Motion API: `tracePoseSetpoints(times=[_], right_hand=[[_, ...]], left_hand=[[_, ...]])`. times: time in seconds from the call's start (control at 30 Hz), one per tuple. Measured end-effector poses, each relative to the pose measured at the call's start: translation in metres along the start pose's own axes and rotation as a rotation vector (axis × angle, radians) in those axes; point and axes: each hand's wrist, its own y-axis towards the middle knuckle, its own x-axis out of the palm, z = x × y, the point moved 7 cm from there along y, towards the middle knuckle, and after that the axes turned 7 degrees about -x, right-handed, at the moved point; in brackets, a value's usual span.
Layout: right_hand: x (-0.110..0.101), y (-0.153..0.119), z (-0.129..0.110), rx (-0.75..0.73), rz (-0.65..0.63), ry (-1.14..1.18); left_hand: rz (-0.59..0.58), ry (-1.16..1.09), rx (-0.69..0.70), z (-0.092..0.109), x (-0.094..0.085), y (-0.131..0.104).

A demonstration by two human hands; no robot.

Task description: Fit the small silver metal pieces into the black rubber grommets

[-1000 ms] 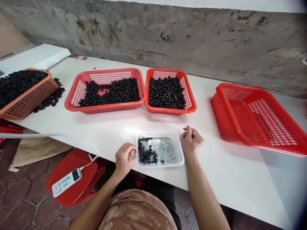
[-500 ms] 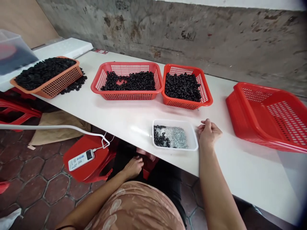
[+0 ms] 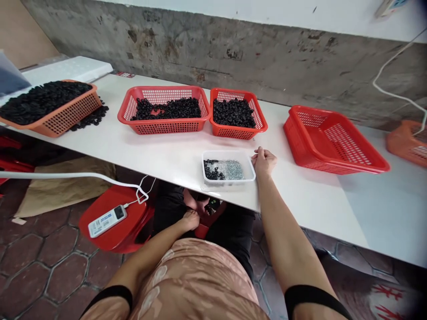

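My left hand point(image 3: 191, 220) rests on my lap below the table edge, its fingers loosely curled, with nothing visible in them. My right hand point(image 3: 264, 161) lies on the tabletop against the right end of a small clear plastic tub point(image 3: 248, 171). Its fingers are curled in, and I see nothing held. Inside the tub, small black rings point(image 3: 213, 173) are heaped on the left and tiny shiny silvery pieces point(image 3: 235, 170) are spread on the right. Behind the tub stand a wide red basket point(image 3: 170, 126) and a smaller red basket point(image 3: 238, 132), both containing black rings.
An orange basket point(image 3: 71, 115) heaped with black pieces is at the left, with spilled pieces point(image 3: 91, 118) beside it. Stacked red baskets point(image 3: 333, 146) stand on the right; another orange basket point(image 3: 407, 142) is beyond. A power bank point(image 3: 107, 221) lies on a red stool point(image 3: 110, 200).
The view has shifted right, so things on the table appear farther left and more of its right end shows. Both hands keep their curled pose and places.
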Motion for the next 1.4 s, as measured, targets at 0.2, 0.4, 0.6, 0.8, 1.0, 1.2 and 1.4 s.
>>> tracePoseSetpoints(times=[0.2, 0.4, 0.6, 0.8, 1.0, 1.2, 1.4], right_hand=[[-0.001, -0.001, -0.001, 0.065, -0.145, 0.027], [-0.004, -0.009, -0.008, 0.046, -0.152, 0.062], [-0.005, -0.011, -0.009, 0.016, -0.143, 0.094], [-0.007, -0.008, -0.004, -0.004, -0.139, 0.116], [-0.008, -0.008, -0.001, -0.022, -0.147, 0.128], [-0.004, -0.009, -0.005, -0.044, -0.168, 0.135], [0.003, -0.009, -0.011, -0.051, -0.217, 0.15]], left_hand=[[-0.111, 0.183, 0.013, -0.006, -0.003, -0.003], [-0.134, 0.367, 0.007, -0.008, -0.003, -0.006], [-0.205, 0.468, -0.022, -0.01, 0.0, -0.007], [-0.234, 0.467, -0.011, -0.008, 0.002, -0.01], [-0.238, 0.446, 0.022, -0.003, 0.006, -0.009], [-0.269, 0.446, 0.044, 0.005, 0.007, -0.008], [-0.278, 0.449, 0.04, 0.005, 0.004, -0.006]])
